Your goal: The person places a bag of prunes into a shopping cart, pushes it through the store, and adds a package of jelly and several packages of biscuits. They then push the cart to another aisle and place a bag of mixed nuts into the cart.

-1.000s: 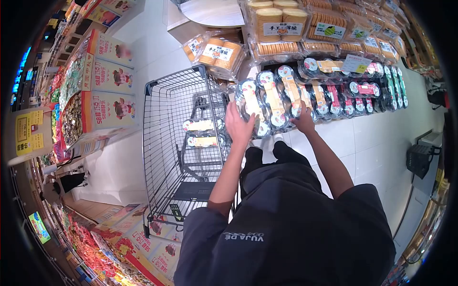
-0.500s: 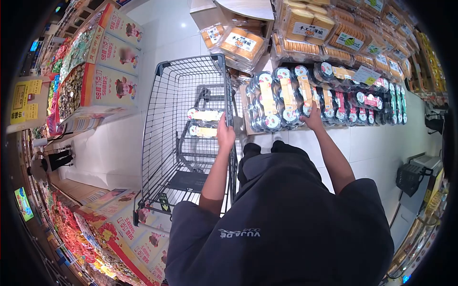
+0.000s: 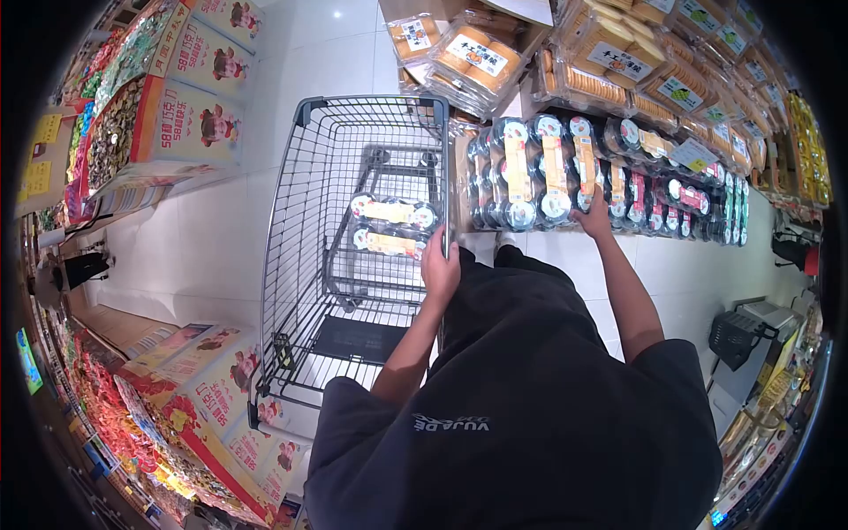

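My left hand (image 3: 441,268) is closed on the right side rim of the shopping cart (image 3: 305,216). Inside the cart lie two packs of round-lidded cups with pale labels, an upper pack (image 3: 391,212) and a lower one (image 3: 389,243). My right hand (image 3: 595,215) is at the near end of a cup pack (image 3: 584,159) with an orange label, in a row of similar packs on the display. Its fingers are bent against that pack's near edge. Packs with orange labels (image 3: 551,163) stand to its left, and red-labelled ones (image 3: 638,199) to its right.
Bagged biscuits (image 3: 618,60) are piled behind the cups, with more packages (image 3: 477,57) beyond the cart. Candy bins with printed boxes (image 3: 201,124) line the left side. A dark basket (image 3: 740,338) stands at the right. Part of a person (image 3: 79,269) shows at the far left.
The view has shifted slightly, moving the cart and display within it. My left hand remains on the cart rim, and my right hand stays at the same cup pack.
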`<state>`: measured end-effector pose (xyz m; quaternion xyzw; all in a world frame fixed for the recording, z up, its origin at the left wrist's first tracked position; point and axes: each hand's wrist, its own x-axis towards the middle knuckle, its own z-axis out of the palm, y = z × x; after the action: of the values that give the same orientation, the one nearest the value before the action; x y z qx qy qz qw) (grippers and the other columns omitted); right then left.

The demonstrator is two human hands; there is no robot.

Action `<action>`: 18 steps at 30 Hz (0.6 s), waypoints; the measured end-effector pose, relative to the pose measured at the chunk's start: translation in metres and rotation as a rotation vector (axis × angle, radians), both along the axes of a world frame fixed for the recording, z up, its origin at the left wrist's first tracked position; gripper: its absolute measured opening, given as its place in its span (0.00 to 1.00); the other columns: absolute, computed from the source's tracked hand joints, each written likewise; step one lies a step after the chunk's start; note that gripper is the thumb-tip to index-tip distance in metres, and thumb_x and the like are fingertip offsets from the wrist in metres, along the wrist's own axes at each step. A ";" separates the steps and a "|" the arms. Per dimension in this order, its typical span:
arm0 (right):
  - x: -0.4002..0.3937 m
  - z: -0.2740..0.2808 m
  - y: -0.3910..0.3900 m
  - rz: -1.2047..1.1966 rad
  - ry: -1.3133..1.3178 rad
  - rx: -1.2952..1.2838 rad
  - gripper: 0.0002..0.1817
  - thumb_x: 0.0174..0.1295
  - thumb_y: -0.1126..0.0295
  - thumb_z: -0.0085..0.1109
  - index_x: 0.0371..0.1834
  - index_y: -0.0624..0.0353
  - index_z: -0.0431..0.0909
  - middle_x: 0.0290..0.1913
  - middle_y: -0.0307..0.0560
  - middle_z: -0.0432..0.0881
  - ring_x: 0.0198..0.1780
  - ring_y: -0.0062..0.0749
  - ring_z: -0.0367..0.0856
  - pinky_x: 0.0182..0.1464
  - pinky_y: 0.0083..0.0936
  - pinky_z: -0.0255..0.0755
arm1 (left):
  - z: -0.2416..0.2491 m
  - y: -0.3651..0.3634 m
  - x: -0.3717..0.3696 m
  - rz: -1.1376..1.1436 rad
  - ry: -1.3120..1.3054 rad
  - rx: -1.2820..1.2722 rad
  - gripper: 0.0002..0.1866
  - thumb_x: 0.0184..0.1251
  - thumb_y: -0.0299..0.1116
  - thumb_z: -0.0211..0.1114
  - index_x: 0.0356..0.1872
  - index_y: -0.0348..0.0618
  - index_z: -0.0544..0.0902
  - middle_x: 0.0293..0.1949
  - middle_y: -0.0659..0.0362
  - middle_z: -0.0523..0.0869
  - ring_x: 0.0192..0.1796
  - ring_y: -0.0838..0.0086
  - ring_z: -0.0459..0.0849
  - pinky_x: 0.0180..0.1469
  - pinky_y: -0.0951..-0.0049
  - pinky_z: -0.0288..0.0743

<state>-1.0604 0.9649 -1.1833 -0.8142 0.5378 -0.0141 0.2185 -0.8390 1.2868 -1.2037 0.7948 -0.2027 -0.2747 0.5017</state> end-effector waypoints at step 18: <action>-0.028 0.038 0.069 0.010 0.197 -0.149 0.40 0.54 0.67 0.65 0.70 0.60 0.56 0.64 0.60 0.67 0.66 0.54 0.66 0.66 0.40 0.62 | -0.280 -0.025 0.126 0.471 0.920 0.358 0.48 0.50 0.67 0.67 0.52 0.22 0.75 0.49 0.47 0.81 0.48 0.62 0.81 0.51 0.66 0.74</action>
<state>-1.0883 1.0341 -1.1454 -0.8282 0.5502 0.0272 0.1034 -0.7134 1.2621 -1.4834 0.6894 0.2711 -0.5047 0.4433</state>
